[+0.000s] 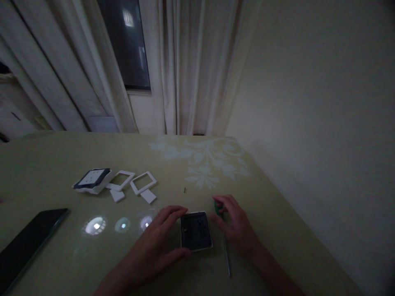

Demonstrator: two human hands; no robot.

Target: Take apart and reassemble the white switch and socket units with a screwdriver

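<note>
A square dark switch module (196,231) with a pale rim lies on the greenish table (61,156) near me. My left hand (163,238) clasps its left side, fingers on the top edge and thumb at the bottom edge. My right hand (233,224) is just right of it, fingers curled around the green handle of a screwdriver (222,230) whose metal shaft lies on the table pointing towards me.
Further left lie another switch body (91,180), two white frames (122,179) (143,182) and two small white plates (117,195) (148,196). A tiny dark screw (184,190) sits mid-table. A dark phone (27,242) lies at the left. Curtains and a wall stand behind.
</note>
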